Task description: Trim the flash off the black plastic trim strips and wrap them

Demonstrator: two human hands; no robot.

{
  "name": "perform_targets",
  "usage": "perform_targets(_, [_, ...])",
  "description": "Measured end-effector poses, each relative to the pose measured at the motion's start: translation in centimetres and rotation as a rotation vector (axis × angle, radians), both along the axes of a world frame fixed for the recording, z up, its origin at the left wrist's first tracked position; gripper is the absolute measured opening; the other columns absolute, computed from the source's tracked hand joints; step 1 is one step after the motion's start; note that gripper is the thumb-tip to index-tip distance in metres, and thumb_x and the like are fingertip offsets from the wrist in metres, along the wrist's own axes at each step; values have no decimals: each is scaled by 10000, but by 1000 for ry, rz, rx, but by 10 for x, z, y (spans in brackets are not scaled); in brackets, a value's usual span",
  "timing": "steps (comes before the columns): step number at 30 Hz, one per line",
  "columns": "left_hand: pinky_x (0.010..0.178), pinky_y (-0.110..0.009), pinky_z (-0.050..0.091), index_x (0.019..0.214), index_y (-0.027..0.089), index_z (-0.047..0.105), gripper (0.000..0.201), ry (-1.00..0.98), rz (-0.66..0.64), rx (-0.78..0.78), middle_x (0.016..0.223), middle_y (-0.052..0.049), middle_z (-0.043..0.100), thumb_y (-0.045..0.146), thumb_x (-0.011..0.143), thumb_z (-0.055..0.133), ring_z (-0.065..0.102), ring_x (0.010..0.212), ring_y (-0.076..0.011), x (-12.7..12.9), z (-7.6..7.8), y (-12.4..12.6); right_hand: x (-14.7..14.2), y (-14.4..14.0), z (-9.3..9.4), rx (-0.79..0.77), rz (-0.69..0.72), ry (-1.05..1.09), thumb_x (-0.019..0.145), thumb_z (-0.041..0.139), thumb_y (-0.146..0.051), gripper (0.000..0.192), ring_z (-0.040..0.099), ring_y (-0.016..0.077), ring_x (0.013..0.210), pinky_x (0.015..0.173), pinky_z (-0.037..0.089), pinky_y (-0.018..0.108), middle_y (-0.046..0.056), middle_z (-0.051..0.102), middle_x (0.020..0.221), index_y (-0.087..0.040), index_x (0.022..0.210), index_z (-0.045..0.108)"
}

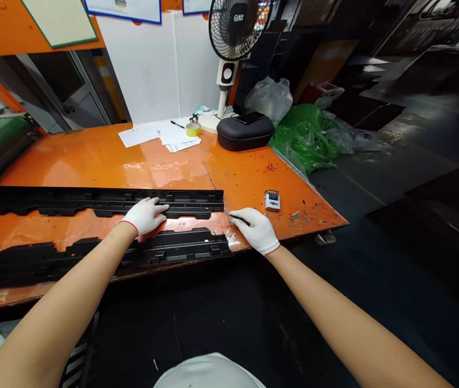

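**Both hands at the right end of the black trim strips**

Your left hand (145,214) lies flat, fingers spread, on the far black plastic strip (92,200), which runs along the orange desk (104,156). A second strip (104,254) lies nearer you, parallel and just apart from it. Your right hand (255,229) is closed around a thin blade-like tool (234,216), its tip just beside the far strip's right end. A small counter (272,200) sits near that hand; a black case (244,132) lies well behind
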State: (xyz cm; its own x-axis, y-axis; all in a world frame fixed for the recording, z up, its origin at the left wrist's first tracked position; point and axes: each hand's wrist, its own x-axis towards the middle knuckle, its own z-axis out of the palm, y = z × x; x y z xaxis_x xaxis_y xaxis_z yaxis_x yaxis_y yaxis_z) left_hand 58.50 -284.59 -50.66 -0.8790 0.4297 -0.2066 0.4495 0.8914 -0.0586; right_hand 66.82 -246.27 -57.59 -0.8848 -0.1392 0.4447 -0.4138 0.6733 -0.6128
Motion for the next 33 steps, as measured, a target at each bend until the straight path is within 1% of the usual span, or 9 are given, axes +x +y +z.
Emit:
perform_targets(3, [1335, -506, 365, 1558, 290, 694, 548, -14, 32, 27, 1713, -116, 533, 471, 1083, 488, 482, 1587, -394, -6, -6, -1, -9, 1, 6, 200, -44, -48, 1105, 507, -368, 367, 727, 278, 1052, 975, 570, 409, 99, 818, 1092, -245, 1175, 846])
perform_targets(5, [1364, -494, 318, 1552, 288, 698, 542, -26, 1, 31, 1690, -100, 565, 458, 1097, 456, 443, 1620, -369, -9, -9, -3, -19, 1, 9, 321, -75, -129, 1100, 499, -340, 380, 717, 285, 1075, 968, 555, 401, 105, 823, 1110, -237, 1227, 842])
perform_targets(7, [1384, -471, 278, 1549, 294, 699, 540, -39, -31, 30, 1659, -73, 602, 443, 1109, 423, 405, 1646, -333, -12, -13, -5, -29, 1, 10, 376, -101, -184, 1096, 496, -323, 386, 712, 285, 1093, 953, 546, 389, 99, 829, 1134, -241, 1275, 828])
perform_targets(9, [1382, -464, 284, 1554, 304, 693, 541, -40, -16, 34, 1661, -60, 602, 454, 1110, 424, 392, 1653, -328, -13, -17, -6, -37, 1, 10, 381, -120, -197, 1096, 498, -323, 383, 711, 281, 1099, 941, 539, 380, 87, 832, 1137, -252, 1282, 825])
perform_targets(13, [1359, -476, 334, 1550, 335, 697, 529, -9, 37, 48, 1692, -64, 565, 488, 1099, 468, 447, 1611, -352, -14, -22, -7, -42, 2, 6, 361, -119, -188, 1099, 513, -334, 367, 711, 272, 1100, 939, 524, 371, 77, 831, 1117, -252, 1243, 839])
perform_targets(19, [1379, -451, 292, 1531, 321, 713, 505, -37, 13, 63, 1654, -53, 608, 448, 1103, 476, 420, 1632, -327, -15, -19, -5, -42, 1, 4, 391, -129, -199, 1097, 527, -327, 365, 703, 274, 1085, 897, 499, 366, 74, 823, 1093, -263, 1253, 851])
perform_targets(24, [1382, -430, 285, 1542, 328, 704, 510, -43, 31, 64, 1683, -49, 577, 460, 1106, 474, 414, 1639, -316, -15, -18, -5, -43, 1, 6, 442, -118, -218, 1104, 529, -331, 370, 698, 273, 1076, 864, 481, 357, 79, 817, 1085, -282, 1283, 849])
perform_targets(28, [1370, -466, 314, 1526, 357, 714, 503, -33, 39, 102, 1687, -41, 573, 495, 1089, 507, 435, 1622, -342, -18, -25, -10, -43, 1, 7, 474, -114, -220, 1111, 523, -337, 378, 699, 268, 1065, 858, 475, 355, 77, 813, 1065, -288, 1302, 845])
perform_targets(33, [1362, -481, 329, 1510, 394, 720, 512, -21, 37, 141, 1692, -12, 570, 567, 1056, 561, 472, 1590, -348, -21, -33, -16, -42, 1, 8, 510, -104, -208, 1108, 526, -330, 373, 693, 263, 1045, 829, 467, 347, 71, 805, 1041, -306, 1287, 853])
